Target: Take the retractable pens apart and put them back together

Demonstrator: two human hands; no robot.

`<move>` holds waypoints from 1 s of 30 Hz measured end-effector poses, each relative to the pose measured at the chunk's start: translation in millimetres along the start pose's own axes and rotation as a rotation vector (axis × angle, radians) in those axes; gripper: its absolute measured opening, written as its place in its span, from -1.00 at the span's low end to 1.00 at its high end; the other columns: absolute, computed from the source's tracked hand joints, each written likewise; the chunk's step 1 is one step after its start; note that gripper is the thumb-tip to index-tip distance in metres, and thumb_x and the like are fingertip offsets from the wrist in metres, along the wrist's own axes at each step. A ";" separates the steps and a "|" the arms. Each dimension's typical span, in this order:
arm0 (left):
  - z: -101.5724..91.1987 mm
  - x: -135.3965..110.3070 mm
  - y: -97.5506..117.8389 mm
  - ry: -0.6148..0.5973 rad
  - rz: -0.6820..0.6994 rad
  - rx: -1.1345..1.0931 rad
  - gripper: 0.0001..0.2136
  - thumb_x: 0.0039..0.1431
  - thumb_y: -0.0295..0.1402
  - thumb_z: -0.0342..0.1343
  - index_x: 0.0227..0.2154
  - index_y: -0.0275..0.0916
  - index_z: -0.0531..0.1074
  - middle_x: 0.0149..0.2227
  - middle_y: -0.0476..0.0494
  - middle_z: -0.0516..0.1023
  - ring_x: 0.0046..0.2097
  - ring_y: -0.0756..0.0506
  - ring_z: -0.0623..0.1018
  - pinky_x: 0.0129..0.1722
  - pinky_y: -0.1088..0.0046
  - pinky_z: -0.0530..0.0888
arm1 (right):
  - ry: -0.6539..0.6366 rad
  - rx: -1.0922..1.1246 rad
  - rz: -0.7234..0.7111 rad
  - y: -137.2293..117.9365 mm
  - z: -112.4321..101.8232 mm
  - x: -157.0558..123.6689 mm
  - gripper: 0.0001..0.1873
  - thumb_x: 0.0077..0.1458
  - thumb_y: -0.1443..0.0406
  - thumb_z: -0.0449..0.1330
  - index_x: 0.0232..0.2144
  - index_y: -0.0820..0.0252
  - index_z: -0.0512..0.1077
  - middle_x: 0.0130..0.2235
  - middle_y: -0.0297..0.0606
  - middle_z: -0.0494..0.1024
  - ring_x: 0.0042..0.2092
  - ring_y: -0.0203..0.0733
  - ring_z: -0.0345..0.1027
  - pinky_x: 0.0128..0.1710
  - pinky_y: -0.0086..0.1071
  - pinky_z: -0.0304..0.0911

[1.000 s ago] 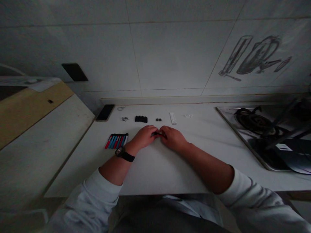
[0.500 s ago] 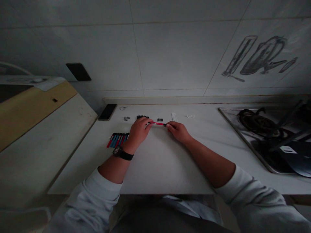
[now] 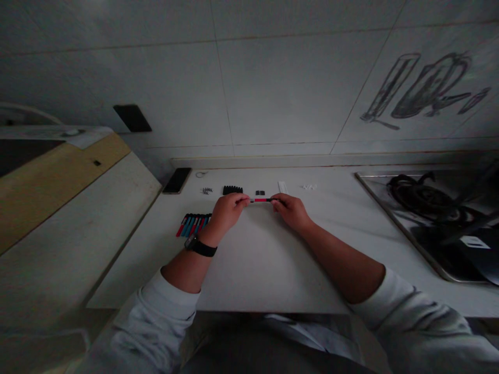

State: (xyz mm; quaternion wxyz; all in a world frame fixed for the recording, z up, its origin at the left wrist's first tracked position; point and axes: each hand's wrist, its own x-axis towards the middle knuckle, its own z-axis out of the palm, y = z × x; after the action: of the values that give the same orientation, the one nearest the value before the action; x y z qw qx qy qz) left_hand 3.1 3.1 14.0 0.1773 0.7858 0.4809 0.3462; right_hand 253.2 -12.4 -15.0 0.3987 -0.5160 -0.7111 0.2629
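Observation:
A red and black pen (image 3: 262, 200) lies level between my hands, just above the white countertop. My left hand (image 3: 230, 212) pinches its left end, where a short pale section shows beside the fingertips. At the other end, the black part sits in the closed fingers of my right hand (image 3: 291, 212). Both pen tips are hidden by fingers. Beside my left wrist is a row of red and blue pens (image 3: 191, 225) with black ends. Behind my hands lie a row of black cylindrical pieces (image 3: 233, 190), small black parts (image 3: 260, 192) and thin white sticks (image 3: 283, 186).
Small metallic pieces, perhaps springs (image 3: 207, 191), a phone (image 3: 177, 181) and a thin ring (image 3: 201, 174) lie at the back left. Tiny white pieces (image 3: 310, 186) are at the back right. A gas stove (image 3: 413, 249) stands right, a pale cabinet-like box (image 3: 78, 218) left.
My left fingers now cover more of the pen's left end, so less of it shows. The whole view has shifted slightly; the laid-out parts have stayed put.

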 end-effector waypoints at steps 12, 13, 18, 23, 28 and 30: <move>-2.0 -1.7 -2.7 0.043 0.149 0.167 -0.86 0.37 -0.33 0.15 -0.15 -0.17 0.61 -0.14 -0.12 0.67 -0.08 -0.13 0.60 -0.03 0.32 0.48 | -0.051 -0.027 0.047 -2.5 4.1 -1.1 -0.72 0.27 0.08 0.10 -0.17 0.11 0.46 -0.31 -0.25 0.58 -0.33 -0.18 0.40 -0.25 -0.33 0.25; -2.2 -1.7 -2.6 0.039 0.154 0.172 -0.86 0.37 -0.33 0.15 -0.15 -0.17 0.61 -0.14 -0.12 0.67 -0.08 -0.13 0.59 -0.03 0.32 0.48 | -0.071 -0.035 0.047 -2.3 4.3 -1.0 -0.72 0.29 0.09 0.06 -0.20 0.11 0.46 -0.32 -0.25 0.57 -0.33 -0.18 0.40 -0.24 -0.33 0.25; -2.2 -1.7 -2.7 0.018 0.165 0.190 -0.86 0.38 -0.33 0.14 -0.14 -0.17 0.60 -0.14 -0.12 0.66 -0.07 -0.13 0.59 -0.04 0.33 0.46 | -0.068 -0.066 0.059 -3.3 4.4 -0.9 -0.75 0.22 0.10 0.15 -0.16 0.11 0.44 -0.29 -0.24 0.58 -0.32 -0.17 0.40 -0.25 -0.33 0.25; -1.6 -1.9 -2.2 0.007 0.164 0.207 -0.84 0.39 -0.30 0.13 -0.14 -0.17 0.60 -0.15 -0.12 0.66 -0.08 -0.13 0.58 -0.05 0.33 0.46 | -0.109 -0.118 0.061 -4.6 4.2 -0.7 -0.78 0.26 0.14 0.11 -0.18 0.12 0.45 -0.34 -0.27 0.57 -0.35 -0.18 0.39 -0.29 -0.35 0.22; -0.7 -2.3 -2.5 -0.012 0.169 0.224 -0.83 0.40 -0.29 0.11 -0.13 -0.17 0.60 -0.14 -0.12 0.66 -0.07 -0.13 0.59 -0.04 0.33 0.46 | -0.133 -0.119 0.027 -3.1 5.7 -0.2 -0.76 0.33 0.16 0.04 -0.20 0.12 0.46 -0.33 -0.25 0.59 -0.33 -0.18 0.42 -0.24 -0.34 0.24; 0.3 -2.6 -2.9 -0.028 0.158 0.223 -0.82 0.40 -0.28 0.11 -0.13 -0.16 0.60 -0.14 -0.12 0.66 -0.07 -0.13 0.59 -0.04 0.33 0.47 | -0.112 -0.133 0.030 -2.1 6.5 -0.2 -0.81 0.28 0.18 0.11 -0.16 0.12 0.44 -0.30 -0.24 0.60 -0.31 -0.17 0.43 -0.25 -0.34 0.24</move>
State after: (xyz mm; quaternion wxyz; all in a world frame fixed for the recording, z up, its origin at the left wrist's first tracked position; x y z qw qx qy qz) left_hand 0.6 2.2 11.1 0.0677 0.8408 0.4503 0.2928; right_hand 246.7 -13.1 -17.0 0.3193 -0.5363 -0.7404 0.2493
